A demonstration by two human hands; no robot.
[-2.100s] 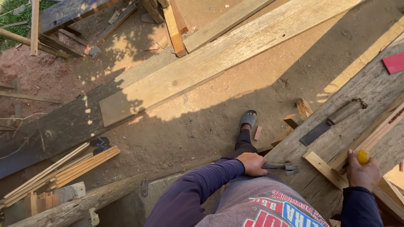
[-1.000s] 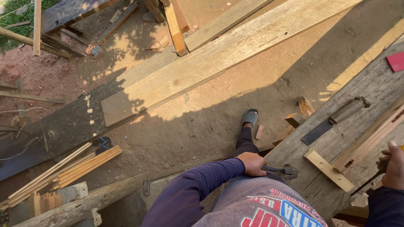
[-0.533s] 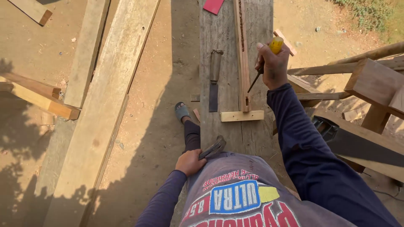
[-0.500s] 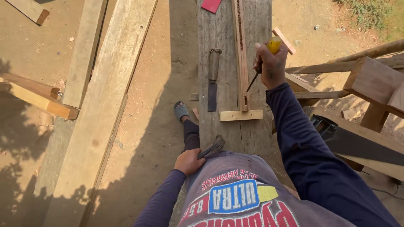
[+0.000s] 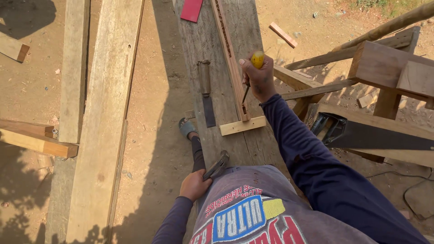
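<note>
Yellow-handled chisel (image 5: 254, 68) sits fisted in right hand (image 5: 258, 77), left hand (image 5: 194, 184) clutching hammer (image 5: 217, 165).

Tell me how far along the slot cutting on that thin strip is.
Done: a row of slots runs along most of the thin strip. In hand: the right hand sets a yellow-handled chisel near its lower end; the left hand holds a hammer. Left: apparently only the short stretch above the crosspiece.

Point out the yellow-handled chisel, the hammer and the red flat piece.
Yellow-handled chisel (image 5: 257, 59), head view, on its yellow handle top.
Dark metal hammer (image 5: 217, 165), head view, on its head.
Red flat rectangular piece (image 5: 192, 9), head view, on its middle.
</note>
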